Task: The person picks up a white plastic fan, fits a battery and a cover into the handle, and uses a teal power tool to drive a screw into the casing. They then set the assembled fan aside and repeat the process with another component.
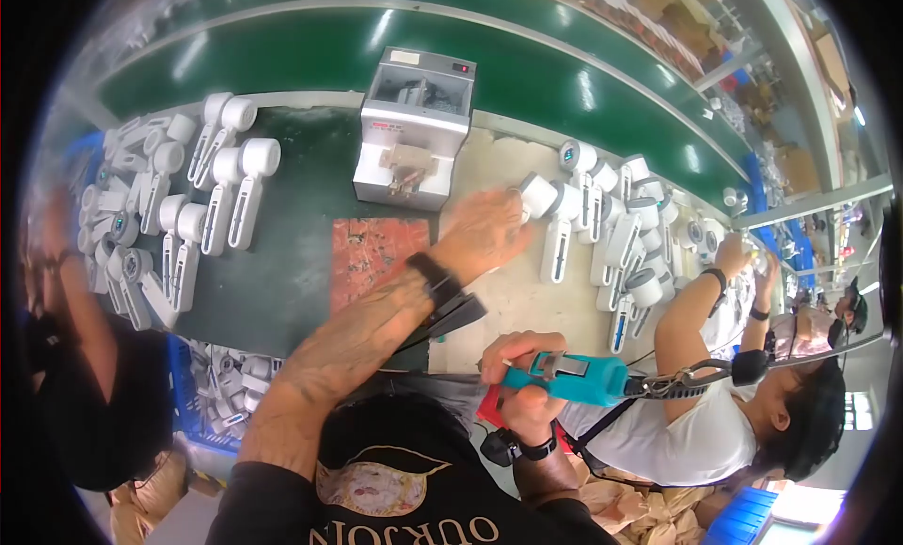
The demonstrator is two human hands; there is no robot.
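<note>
My left hand (484,230) stretches across the bench, its fingers extended beside the round head of a white plastic unit (538,195). The fingertips appear to touch that head; the exact contact is blurred. Close to my body, my right hand (529,399) is wrapped round a teal power screwdriver (574,379) that hangs from a metal clip and a coiled cord. The tool lies level, its tip toward the left. More white units with round heads and long slotted handles (557,251) lie to the right of my left hand.
A grey screw-feeding machine (414,131) stands at the back, behind a red mat (365,263). Further white units (249,192) lie at left. A blue crate (188,394) holds more below the bench. Co-workers sit on both sides; one wears a white shirt (658,437).
</note>
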